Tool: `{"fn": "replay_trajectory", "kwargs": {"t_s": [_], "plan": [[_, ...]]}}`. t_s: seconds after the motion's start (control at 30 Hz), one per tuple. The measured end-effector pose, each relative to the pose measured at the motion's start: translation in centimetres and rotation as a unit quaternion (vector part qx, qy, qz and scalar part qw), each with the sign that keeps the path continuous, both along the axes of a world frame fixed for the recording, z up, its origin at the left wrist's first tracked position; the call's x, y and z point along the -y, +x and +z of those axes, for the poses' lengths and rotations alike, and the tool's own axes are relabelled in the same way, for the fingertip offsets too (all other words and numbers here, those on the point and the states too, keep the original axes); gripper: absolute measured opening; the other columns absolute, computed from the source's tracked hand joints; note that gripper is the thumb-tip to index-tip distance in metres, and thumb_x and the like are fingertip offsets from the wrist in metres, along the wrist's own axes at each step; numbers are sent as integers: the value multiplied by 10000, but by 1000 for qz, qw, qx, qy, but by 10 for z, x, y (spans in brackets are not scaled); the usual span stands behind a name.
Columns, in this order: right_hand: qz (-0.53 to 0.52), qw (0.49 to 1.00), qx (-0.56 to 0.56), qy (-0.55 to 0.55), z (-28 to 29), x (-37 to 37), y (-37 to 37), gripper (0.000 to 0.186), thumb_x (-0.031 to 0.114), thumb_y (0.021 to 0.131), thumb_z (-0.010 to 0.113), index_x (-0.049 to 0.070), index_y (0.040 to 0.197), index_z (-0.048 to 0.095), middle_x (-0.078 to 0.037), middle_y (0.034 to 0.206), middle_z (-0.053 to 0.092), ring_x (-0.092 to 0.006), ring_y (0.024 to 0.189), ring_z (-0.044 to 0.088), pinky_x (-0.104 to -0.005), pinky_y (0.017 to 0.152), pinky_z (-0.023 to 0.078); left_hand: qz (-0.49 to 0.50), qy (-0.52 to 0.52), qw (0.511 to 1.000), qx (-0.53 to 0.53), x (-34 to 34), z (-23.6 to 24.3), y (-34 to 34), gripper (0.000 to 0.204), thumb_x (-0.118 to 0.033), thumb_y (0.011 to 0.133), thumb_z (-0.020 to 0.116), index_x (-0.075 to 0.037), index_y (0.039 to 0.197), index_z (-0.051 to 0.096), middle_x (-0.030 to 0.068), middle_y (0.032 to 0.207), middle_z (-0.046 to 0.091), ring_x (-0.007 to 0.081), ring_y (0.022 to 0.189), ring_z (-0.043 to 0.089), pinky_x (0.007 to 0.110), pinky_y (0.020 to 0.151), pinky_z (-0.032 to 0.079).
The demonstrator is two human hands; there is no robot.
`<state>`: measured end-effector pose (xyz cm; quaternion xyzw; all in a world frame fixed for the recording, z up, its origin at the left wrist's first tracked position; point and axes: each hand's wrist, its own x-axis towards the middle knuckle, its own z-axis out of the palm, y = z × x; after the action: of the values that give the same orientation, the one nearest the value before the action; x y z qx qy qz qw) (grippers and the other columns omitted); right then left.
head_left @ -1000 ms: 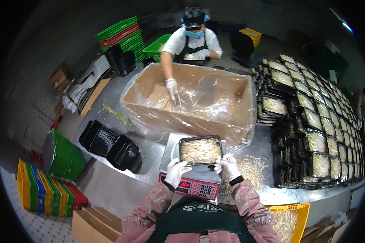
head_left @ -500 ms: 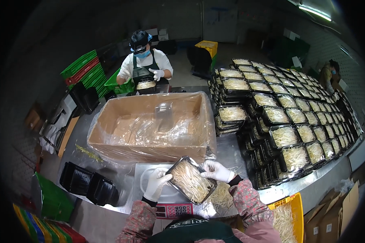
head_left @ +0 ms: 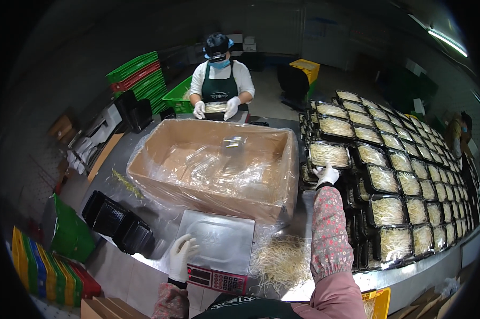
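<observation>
A: Where is the right hand [head_left: 327,176]?
B: Its fingers touch the near rim of a filled tray [head_left: 329,153] on a stack toward the right side of the counter [head_left: 164,217]. Whether they grip, I can't tell.
A: And the left hand [head_left: 182,256]?
B: It holds nothing, fingers parted and slightly bent, at the left edge of the scale [head_left: 221,234], by the counter's near edge.
A: What's around the scale?
B: A loose heap of sprouts [head_left: 282,261] just to its right, black trays [head_left: 118,221] to its left along that edge, and a plastic-lined carton [head_left: 208,198] behind.
A: Farther out?
B: Stacked sprout trays [head_left: 393,210] crowd the counter's right end. At the far edge, a co-worker [head_left: 218,86] has gloved hands [head_left: 231,108] either side of another tray [head_left: 215,108].
</observation>
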<state>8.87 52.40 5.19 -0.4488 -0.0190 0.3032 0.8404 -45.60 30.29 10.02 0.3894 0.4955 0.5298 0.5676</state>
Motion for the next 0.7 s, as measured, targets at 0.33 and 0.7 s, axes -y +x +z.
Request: {"fn": "replay_trajectory", "kwargs": {"t_s": [0.33,0.7], "plan": [[182,983,-3,-15,-42,95,-58,355,432,892,654,115,1023,561,-88,973,589,-251,844,593,-445,745,530,261,66,670,-692,-16,-42,-166,816,-295,755,756,21,1402,373,225,1474,338,414,1382,256,496,1142,223],[228,972,-30,-41,-54,232,-156,163,204,947,573,108,1078,585,-40,778,596,-181,622,570,-360,531,516,177,28,740,-648,-48,-63,-253,167,-221,776,721,-65,751,665,105,749,673,313,786,635,451,1030,368]]}}
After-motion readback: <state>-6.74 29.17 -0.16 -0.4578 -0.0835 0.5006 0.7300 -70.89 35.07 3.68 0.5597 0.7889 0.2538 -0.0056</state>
